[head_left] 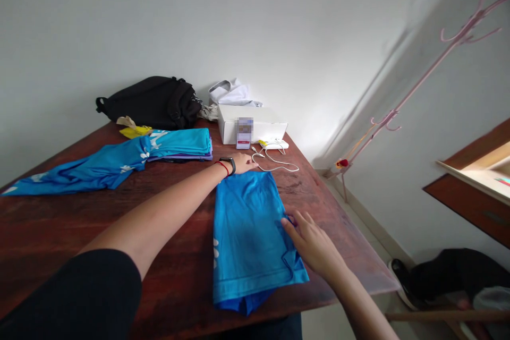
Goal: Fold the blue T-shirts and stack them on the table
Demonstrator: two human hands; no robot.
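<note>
A folded blue garment (pixel 249 228) with white marks at its left side lies on the wooden table in front of me. Over its far edge rests my left hand (pixel 242 162), fingers stretched to the right; a black watch and a red string circle the wrist. My right hand (pixel 306 234) is at the garment's right edge, thumb on top of the cloth and fingers bent around the border, pinching it. Darker blue fabric shows below the near hem, close to the table's front edge.
Left on the table (pixel 175 218) are a crumpled blue garment (pixel 87 167) and a stack of folded clothes (pixel 181 143). Behind stand a black backpack (pixel 147 101), a white box (pixel 263 117), a phone (pixel 244 135) and a white cable (pixel 279 162). A pink coat rack (pixel 422 77) leans right.
</note>
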